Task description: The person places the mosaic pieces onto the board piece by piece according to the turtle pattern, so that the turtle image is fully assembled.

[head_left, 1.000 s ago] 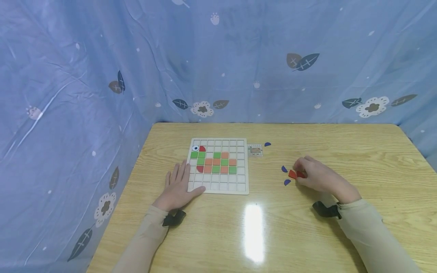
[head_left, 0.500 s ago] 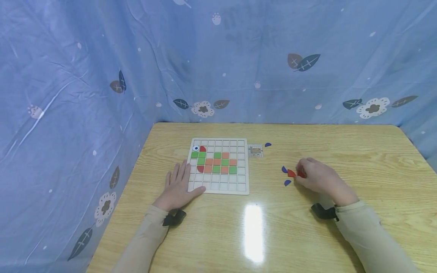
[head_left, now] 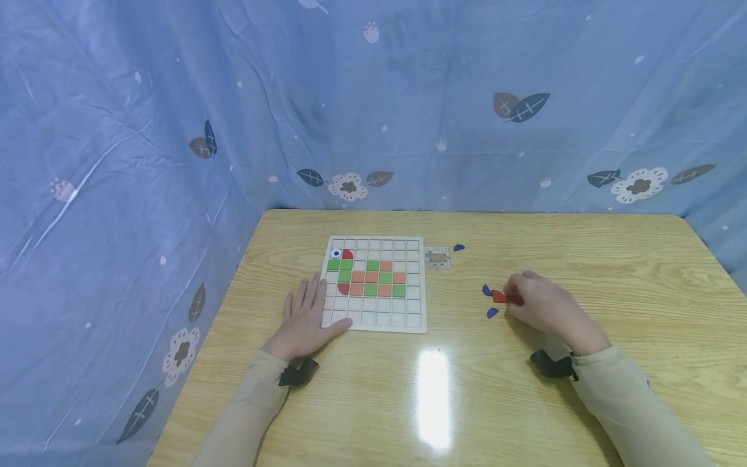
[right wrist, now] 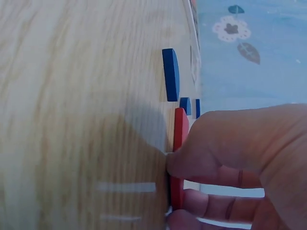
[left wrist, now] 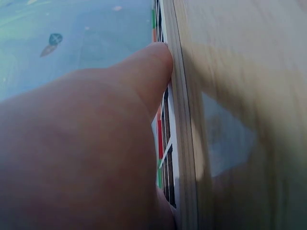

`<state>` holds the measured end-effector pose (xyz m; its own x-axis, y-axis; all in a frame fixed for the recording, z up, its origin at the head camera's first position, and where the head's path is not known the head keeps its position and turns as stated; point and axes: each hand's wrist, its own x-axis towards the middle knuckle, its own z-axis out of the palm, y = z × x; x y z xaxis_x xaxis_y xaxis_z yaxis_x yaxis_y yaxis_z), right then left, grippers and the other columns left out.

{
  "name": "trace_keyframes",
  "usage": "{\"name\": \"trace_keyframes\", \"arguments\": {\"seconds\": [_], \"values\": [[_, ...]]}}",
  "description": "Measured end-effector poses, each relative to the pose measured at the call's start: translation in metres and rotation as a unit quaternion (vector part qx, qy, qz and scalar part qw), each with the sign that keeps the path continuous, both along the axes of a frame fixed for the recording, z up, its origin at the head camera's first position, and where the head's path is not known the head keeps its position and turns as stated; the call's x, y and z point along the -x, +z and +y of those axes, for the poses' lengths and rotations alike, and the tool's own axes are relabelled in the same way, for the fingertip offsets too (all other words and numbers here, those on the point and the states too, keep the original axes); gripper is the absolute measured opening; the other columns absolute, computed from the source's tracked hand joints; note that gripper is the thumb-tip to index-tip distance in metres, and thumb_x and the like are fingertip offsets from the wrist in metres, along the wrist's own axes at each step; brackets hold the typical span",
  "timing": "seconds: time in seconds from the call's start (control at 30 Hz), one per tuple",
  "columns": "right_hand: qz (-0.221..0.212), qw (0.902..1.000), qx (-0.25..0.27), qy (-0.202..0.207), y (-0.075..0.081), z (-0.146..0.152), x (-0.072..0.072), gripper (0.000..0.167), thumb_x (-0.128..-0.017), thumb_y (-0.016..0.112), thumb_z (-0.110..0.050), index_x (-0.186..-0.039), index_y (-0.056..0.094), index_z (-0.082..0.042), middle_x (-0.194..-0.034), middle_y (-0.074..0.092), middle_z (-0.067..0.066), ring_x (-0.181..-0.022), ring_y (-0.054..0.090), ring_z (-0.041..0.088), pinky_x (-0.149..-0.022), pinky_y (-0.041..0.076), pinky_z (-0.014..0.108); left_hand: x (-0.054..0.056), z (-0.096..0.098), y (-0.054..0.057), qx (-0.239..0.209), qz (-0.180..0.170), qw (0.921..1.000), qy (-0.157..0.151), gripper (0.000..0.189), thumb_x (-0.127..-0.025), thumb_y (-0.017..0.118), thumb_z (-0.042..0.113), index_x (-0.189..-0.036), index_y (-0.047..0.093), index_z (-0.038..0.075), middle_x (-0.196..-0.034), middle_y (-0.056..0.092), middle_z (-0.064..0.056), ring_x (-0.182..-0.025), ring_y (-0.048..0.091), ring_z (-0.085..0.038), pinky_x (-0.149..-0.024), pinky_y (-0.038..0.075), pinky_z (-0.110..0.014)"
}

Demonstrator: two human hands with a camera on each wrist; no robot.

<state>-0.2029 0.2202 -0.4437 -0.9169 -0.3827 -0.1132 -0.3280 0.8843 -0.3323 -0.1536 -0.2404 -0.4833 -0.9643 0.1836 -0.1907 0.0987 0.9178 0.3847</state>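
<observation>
A white gridded puzzle board lies on the table, with green, orange and red tiles and an eye tile forming a figure. My left hand rests flat at its lower left corner, fingers spread along the left edge and thumb on the front edge. To the right, my right hand pinches a red tile between thumb and fingers, low at the tabletop; the hand partly hides it. Another red tile, quarter-round in look, lies just left of it. Near it are two blue half-round tiles.
A small pattern card lies against the board's right side. Just beyond its upper right corner is a third blue half-round tile. A blue patterned curtain hangs behind the table and along its left side.
The right hand has shifted slightly while fingering the red tiles, and the uncovered red tile has turned a little. The left hand has stayed on the board.
</observation>
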Motion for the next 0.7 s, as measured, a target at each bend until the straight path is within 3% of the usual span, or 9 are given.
{"name": "trace_keyframes", "arguments": {"seconds": [0.27, 0.43, 0.7], "values": [[0.013, 0.9996, 0.024, 0.0, -0.001, -0.002, 0.001, 0.014, -0.083, 0.075, -0.007, -0.097, 0.071, -0.007, -0.09, 0.06, 0.006, -0.075, 0.052, 0.02, -0.063, 0.044, 0.033, 0.0, 0.001, 0.003, 0.003, -0.007, 1.0, 0.001, 0.111, -0.096, 0.054, 0.07, -0.167, 0.002, 0.002, -0.176, -0.007, -0.017, -0.161, -0.007, -0.043, -0.126, -0.002, -0.067], [0.043, 0.9978, 0.05, 0.001, 0.001, -0.007, 0.001, 0.012, -0.083, 0.075, -0.006, -0.094, 0.071, -0.01, -0.09, 0.058, 0.005, -0.078, 0.052, 0.02, -0.065, 0.045, 0.033, 0.0, 0.001, 0.002, -0.01, -0.001, 0.9999, 0.002, 0.111, -0.096, 0.054, 0.07, -0.167, 0.004, 0.002, -0.176, -0.005, -0.018, -0.161, -0.007, -0.044, -0.125, -0.003, -0.067], [0.104, 0.9881, 0.102, 0.05, 0.0, -0.028, 0.002, 0.017, -0.079, 0.07, 0.003, -0.093, 0.068, -0.008, -0.09, 0.057, 0.004, -0.076, 0.05, 0.014, -0.063, 0.044, 0.028, 0.0, 0.0, -0.003, -0.014, 0.0, 0.9999, 0.004, 0.113, -0.095, 0.054, 0.073, -0.167, 0.003, 0.003, -0.176, -0.007, -0.017, -0.161, -0.009, -0.042, -0.125, -0.005, -0.067]]}}
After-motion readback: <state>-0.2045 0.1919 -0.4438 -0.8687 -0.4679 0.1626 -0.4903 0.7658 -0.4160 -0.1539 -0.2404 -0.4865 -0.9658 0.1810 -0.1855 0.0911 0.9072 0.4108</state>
